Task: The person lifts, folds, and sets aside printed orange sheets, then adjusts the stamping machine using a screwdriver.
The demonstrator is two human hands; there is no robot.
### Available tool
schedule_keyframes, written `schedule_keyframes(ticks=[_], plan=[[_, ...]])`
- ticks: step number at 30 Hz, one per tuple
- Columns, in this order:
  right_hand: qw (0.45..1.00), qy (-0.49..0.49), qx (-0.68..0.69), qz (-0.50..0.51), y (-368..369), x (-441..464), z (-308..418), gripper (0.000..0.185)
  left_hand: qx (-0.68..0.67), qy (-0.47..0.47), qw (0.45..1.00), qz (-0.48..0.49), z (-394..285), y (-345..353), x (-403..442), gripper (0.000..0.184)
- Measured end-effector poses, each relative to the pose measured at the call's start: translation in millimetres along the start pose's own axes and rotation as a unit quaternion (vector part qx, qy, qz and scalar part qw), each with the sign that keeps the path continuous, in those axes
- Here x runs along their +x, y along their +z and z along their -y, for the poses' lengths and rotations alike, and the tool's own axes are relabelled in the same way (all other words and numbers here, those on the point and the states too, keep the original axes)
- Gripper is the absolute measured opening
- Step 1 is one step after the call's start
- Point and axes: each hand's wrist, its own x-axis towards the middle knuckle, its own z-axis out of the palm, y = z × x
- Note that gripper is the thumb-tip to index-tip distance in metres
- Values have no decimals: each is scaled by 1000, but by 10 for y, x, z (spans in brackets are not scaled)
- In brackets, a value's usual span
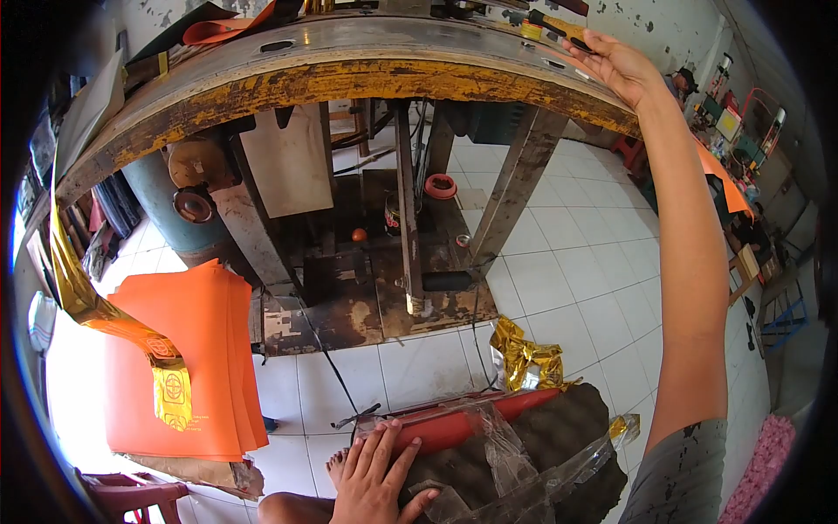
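My left hand (374, 476) lies flat with fingers stretched out, touching the near end of a long red padded piece (445, 433). Beside that piece is a dark grey, foam-like slab (559, 450) with strips of clear plastic tape (506, 454) across it. At the right end of the table, my right hand (615, 68) is raised and closed around a tool (563, 30) with a black and tan handle. The tool's far end is too small to identify. A small yellow container (531, 29) stands close by.
The worn wooden table (349, 80) spans the view. To the left, a stack of orange sheets (188, 341) has a gold foil strip (170, 389) hanging over it. Crumpled gold foil (528, 358) lies on the tiled floor (550, 271). Table legs (524, 188) and cables fill the space underneath.
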Motion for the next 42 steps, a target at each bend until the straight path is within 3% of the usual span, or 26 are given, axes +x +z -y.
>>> schedule_keyframes(ticks=[9,12,15,18,21,25,31,34,37,42], plan=[[994,-43,-94,29,59,-109,9,44,1,3,1000,0,-37,-39,-34,70],[958,-101,-265,-40,187,-348,44,41,6,0,1000,-15,59,78,-27,76],[919,-184,-343,-67,455,-651,139,39,8,1,1000,-10,19,33,-20,72],[906,-247,-342,-40,744,-767,198,39,-1,3,1000,-3,-42,-52,-20,70],[881,-359,-301,-62,1171,-862,226,17,2,2,1000,-10,22,24,-15,73],[831,-304,-453,-109,1365,-1056,351,18,-2,5,1000,1,-63,-92,-24,69],[821,-328,-455,-110,1390,-1017,313,24,-1,0,1000,-5,29,22,-15,73],[795,-389,-453,-105,1319,-934,240,29,-2,-1,1000,-6,64,55,-11,76],[806,-332,-474,-124,1426,-1092,338,32,-4,4,1000,-5,-24,-45,-23,70],[799,-362,-466,-120,1354,-985,261,34,-5,10,1000,-8,-44,-66,-23,69]])
